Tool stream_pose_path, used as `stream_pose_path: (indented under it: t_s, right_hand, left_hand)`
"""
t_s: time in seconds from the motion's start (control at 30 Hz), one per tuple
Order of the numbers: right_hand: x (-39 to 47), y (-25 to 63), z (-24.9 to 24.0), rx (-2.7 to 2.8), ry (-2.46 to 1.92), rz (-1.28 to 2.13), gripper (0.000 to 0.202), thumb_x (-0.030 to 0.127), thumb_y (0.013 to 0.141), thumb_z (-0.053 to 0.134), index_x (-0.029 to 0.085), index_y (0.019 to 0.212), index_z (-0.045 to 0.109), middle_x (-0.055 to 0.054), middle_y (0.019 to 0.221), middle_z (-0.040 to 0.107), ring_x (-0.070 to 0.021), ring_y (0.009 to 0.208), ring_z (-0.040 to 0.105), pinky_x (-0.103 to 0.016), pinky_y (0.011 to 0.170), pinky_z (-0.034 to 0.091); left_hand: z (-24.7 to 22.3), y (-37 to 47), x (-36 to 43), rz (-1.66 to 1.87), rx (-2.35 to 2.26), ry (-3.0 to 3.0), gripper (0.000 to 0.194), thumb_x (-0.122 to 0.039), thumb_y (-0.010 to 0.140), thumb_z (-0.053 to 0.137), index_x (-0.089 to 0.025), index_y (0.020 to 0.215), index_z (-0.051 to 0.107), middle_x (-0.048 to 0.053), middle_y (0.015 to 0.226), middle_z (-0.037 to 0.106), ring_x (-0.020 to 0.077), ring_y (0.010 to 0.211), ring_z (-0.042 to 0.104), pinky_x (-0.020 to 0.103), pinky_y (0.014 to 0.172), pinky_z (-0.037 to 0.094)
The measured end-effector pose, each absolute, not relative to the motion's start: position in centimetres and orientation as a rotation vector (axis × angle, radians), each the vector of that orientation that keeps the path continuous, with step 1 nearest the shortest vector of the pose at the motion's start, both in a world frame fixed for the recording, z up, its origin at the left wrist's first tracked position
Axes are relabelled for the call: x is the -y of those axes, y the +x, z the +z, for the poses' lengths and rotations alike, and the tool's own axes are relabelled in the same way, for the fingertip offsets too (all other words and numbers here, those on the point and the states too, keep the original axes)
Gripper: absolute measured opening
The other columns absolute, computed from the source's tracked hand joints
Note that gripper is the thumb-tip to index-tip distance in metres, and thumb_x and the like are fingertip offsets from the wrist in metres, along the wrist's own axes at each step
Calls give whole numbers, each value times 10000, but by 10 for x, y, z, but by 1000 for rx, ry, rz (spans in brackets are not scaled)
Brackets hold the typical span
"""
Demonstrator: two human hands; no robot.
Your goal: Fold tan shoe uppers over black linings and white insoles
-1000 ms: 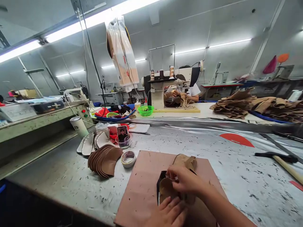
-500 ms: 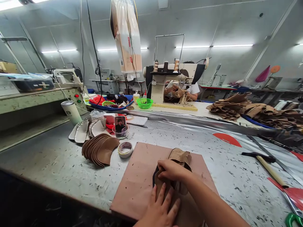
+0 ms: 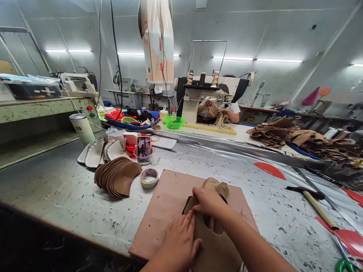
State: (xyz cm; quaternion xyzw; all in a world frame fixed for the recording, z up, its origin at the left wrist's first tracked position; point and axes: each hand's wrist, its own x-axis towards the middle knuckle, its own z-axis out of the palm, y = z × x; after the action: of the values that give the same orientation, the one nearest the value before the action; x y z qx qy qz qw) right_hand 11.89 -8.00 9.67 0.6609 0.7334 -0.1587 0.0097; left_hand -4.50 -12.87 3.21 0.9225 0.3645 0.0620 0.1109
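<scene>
On a pinkish-brown board lies a brown suede-like shoe upper with a curved cut-out and a dark edge at its far left. My right hand reaches in from the right and pinches the upper near that edge, its fingertips curled over it. Flat along the upper's left side rests my left hand, fingers stretched out and thumb apart. Beyond the right hand, a folded lighter-brown part of the piece sticks up. The right forearm hides some of the upper.
Left of the board are a tape roll, stacked brown pieces, a tumbler and a phone. A hammer and green-handled scissors lie right. Across the table, a person works at a sewing machine.
My left hand has shifted left, and its spread fingers have come together. More of the upper and its cut-out now shows. My right hand still pinches the edge, slightly farther right.
</scene>
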Motion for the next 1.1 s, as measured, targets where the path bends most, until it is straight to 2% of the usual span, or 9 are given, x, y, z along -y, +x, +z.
stream_pose_path:
  t_s: [0.17, 0.37, 0.47, 0.53, 0.67, 0.8, 0.87, 1.0, 1.1]
  right_hand:
    - [68, 132, 95, -2317, 2039, -561, 100, 178, 747, 586, 196, 842, 611, -38, 852, 688, -189, 794, 613, -240, 578, 343]
    - [57, 122, 91, -2274, 2017, -482, 88, 156, 733, 615, 194, 810, 633, -72, 857, 698, -246, 821, 625, -279, 591, 348]
    - [53, 114, 88, -2249, 2001, -446, 127, 117, 725, 598, 184, 824, 640, -94, 869, 696, -263, 821, 626, -295, 606, 370]
    - [52, 111, 87, -2245, 2004, -424, 159, 107, 723, 583, 163, 860, 644, -120, 868, 691, -278, 809, 626, -311, 618, 387]
    - [56, 124, 91, -2323, 2032, -353, 220, 174, 727, 585, 144, 937, 647, -145, 982, 659, -313, 947, 576, -368, 780, 399]
    - [60, 160, 98, -2423, 1991, -435, 347, 139, 681, 554, 223, 1003, 655, -65, 1231, 562, -267, 1154, 454, -356, 950, 327]
    - [58, 173, 99, -2454, 1899, -503, 431, 71, 652, 521, 254, 1019, 654, -27, 1220, 578, -231, 1175, 440, -336, 980, 295]
    - [50, 180, 98, -2332, 1871, -542, 292, 127, 731, 498, 248, 925, 680, -36, 923, 688, -221, 942, 573, -309, 791, 400]
    - [45, 177, 102, -2174, 1914, -567, 202, 203, 712, 559, 237, 858, 694, -59, 868, 696, -229, 775, 613, -287, 606, 407]
  left_hand:
    - [26, -42, 120, 236, -999, 2866, 465, -366, 892, 422, -109, 1272, 491, 153, 1367, 433, 283, 1235, 443, 424, 968, 414]
    - [32, -32, 121, 130, -1035, 2852, 490, -394, 877, 417, -52, 1203, 545, 236, 1348, 430, 359, 1177, 484, 493, 907, 437]
    - [46, -26, 113, 121, -1063, 2778, 414, -388, 844, 457, -111, 1121, 593, 203, 1366, 433, 343, 1135, 514, 485, 906, 436]
    - [52, -21, 105, 142, -1098, 2753, 336, -293, 846, 437, -143, 1100, 599, 157, 1296, 525, 310, 1080, 547, 452, 880, 456]
    - [49, -16, 93, 141, -1095, 2783, 402, -129, 828, 367, -96, 1185, 549, 150, 1171, 611, 287, 1013, 576, 426, 841, 477]
    - [32, -21, 90, 157, -1006, 2842, 442, -117, 837, 342, -75, 1244, 508, 161, 1324, 498, 285, 1219, 456, 451, 976, 397]
    - [23, -23, 88, 200, -967, 2869, 447, -127, 840, 349, -104, 1262, 494, 141, 1376, 432, 259, 1273, 396, 441, 1013, 369]
    - [15, -23, 83, 239, -973, 2902, 489, -132, 823, 364, -106, 1304, 450, 149, 1381, 408, 247, 1262, 412, 424, 996, 391]
    - [17, -20, 81, 206, -978, 2912, 540, -128, 795, 362, -105, 1332, 415, 140, 1399, 377, 261, 1237, 445, 435, 953, 421]
